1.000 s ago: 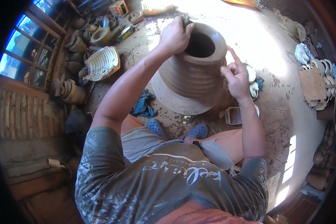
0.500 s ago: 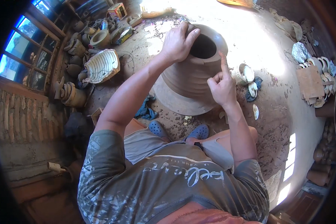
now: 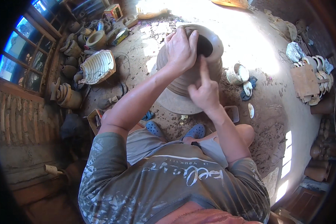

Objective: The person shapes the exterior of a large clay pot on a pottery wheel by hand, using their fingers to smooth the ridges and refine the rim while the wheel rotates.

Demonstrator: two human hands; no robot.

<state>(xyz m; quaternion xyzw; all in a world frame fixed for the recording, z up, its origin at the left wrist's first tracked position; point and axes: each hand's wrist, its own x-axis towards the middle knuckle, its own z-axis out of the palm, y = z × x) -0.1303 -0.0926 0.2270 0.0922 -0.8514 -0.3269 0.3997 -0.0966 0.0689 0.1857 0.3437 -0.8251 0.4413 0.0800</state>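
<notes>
A tall ridged clay pot [image 3: 167, 80] with a dark round opening stands on a flat round disc [image 3: 180, 108] in front of me. My left hand [image 3: 180, 48] is wrapped over the near left part of the rim, fingers curled; whatever lies under its fingertips is hidden. My right hand [image 3: 207, 91] has its index finger stretched up, its tip touching the pot just below the opening, while the other fingers are bent and hold nothing. Blue clogs [image 3: 194, 133] are on my feet below the disc.
Pots [image 3: 96, 40] and a ribbed white mould [image 3: 97, 67] line the left side by the window. A white bucket [image 3: 232, 77], cloth and a clear tub [image 3: 232, 112] lie right of the disc. Stacked pieces [image 3: 305, 82] and brown pots [image 3: 316, 168] stand along the right.
My right hand has moved left and inward from the pot's right side onto its front near the opening. My left hand has shifted slightly down, still on the rim.
</notes>
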